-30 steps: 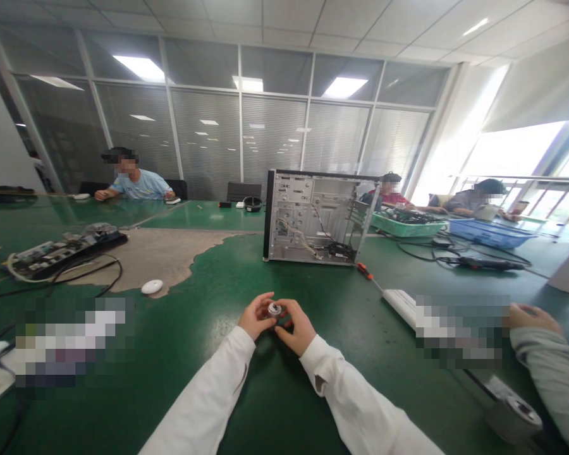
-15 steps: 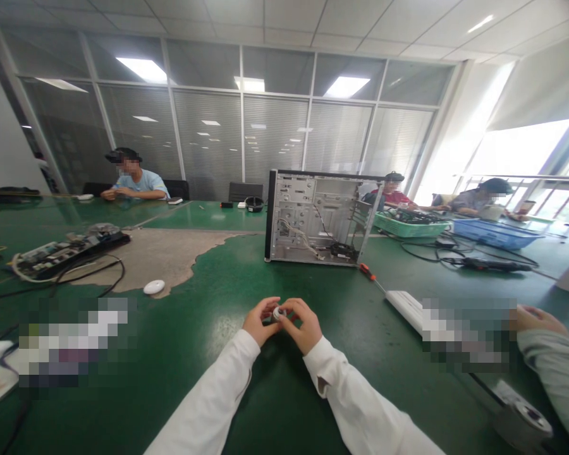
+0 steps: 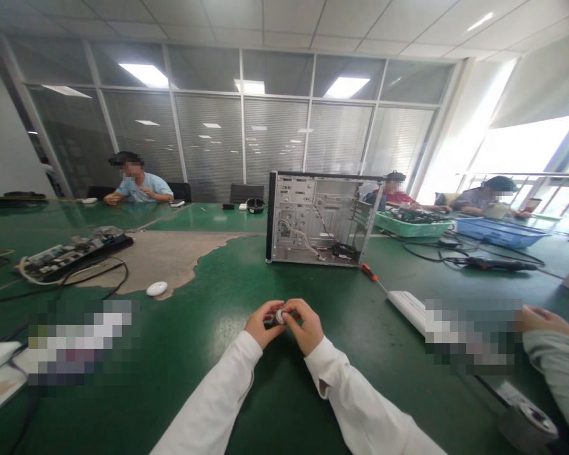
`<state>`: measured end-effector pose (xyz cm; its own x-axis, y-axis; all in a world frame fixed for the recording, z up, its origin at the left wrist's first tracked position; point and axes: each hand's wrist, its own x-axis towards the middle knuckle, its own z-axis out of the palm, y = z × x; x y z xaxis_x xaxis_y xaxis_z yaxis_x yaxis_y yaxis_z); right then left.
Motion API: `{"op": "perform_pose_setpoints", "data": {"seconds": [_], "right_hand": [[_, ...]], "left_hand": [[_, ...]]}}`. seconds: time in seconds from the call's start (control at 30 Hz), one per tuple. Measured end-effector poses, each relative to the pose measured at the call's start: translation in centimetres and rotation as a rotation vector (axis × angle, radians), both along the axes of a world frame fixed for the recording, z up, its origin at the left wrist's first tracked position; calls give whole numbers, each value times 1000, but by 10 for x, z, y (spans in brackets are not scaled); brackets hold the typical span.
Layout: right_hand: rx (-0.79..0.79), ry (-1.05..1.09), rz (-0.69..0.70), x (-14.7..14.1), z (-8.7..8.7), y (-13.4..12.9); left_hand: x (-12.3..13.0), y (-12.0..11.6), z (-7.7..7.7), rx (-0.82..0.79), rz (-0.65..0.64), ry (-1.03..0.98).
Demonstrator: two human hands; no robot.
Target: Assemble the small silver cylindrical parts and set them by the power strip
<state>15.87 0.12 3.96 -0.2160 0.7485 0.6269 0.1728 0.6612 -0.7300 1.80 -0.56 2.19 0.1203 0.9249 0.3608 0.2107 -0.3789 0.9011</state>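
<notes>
A small round piece [image 3: 279, 316], whitish with a darker side, is held above the green table by both hands. My left hand [image 3: 264, 325] curls around its left side, with thumb and fingers closed on it. My right hand [image 3: 305, 322] pinches it from the right, the thumb lying against its pale face. Fingers cover much of the piece, so its exact kind cannot be made out. Beyond the hands stands an opened computer case [image 3: 320, 218], its metal frame and loose cables showing. A white oval disc [image 3: 157, 289] lies to the left.
An orange-handled screwdriver [image 3: 370, 273] and a white power strip [image 3: 408, 309] lie to the right, near another person's hand [image 3: 547, 321]. A roll of tape [image 3: 528, 426] sits at lower right. Green [image 3: 415, 229] and blue [image 3: 500, 234] baskets stand farther back. A circuit board [image 3: 76, 253] is at left.
The round piece has turned slightly between my fingers, showing more of its pale face. Both hands stay in nearly the same place. The person at the far left has raised a hand.
</notes>
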Motion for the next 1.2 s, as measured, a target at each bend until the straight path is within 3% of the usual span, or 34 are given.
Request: {"op": "perform_pose_setpoints", "data": {"seconds": [0.23, 0.43, 0.6, 0.93, 1.2], "right_hand": [[-21, -75, -149, 8, -8, 13], [-125, -391, -173, 11, -29, 27], [-124, -477, -155, 13, -33, 31], [-307, -183, -179, 25, -36, 43], [-628, 278, -274, 43, -45, 73]], "left_hand": [[-3, 8, -5, -67, 38, -97], [-12, 18, -15, -64, 134, -161], [-14, 19, -19, -41, 198, -129], [-13, 20, -18, -56, 192, -80], [-12, 14, -13, -118, 151, -24]]}}
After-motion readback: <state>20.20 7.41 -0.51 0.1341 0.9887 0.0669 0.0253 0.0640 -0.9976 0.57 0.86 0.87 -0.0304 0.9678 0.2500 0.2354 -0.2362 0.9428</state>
